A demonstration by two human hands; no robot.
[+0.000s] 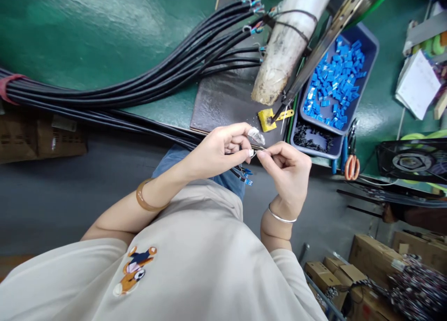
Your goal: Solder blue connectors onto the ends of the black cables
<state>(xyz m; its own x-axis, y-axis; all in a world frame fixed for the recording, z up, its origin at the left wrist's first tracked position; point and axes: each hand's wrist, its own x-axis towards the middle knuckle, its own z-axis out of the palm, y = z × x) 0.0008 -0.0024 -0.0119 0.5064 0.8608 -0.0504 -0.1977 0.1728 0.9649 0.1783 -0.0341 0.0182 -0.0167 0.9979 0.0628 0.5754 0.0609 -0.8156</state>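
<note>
My left hand (223, 149) is closed around the end of a black cable (171, 132) that comes in from the left along the table edge. White tape covers the tips of its thumb and index finger. Close beside it, my right hand (288, 170) pinches thumb against fingers at the thin wires of that cable end; the wires are mostly hidden by the fingertips. Just below the left hand, cable ends with blue connectors (248, 182) hang above my lap.
A thick bundle of black cables (122, 90) with stripped ends lies across the green table (87, 28). Ahead stand a soldering iron-like tool over a yellow sponge (266, 120), a white duct (279, 56), and a bin (370, 46) of blue connectors. Orange-handled pliers (352, 167) hang at right.
</note>
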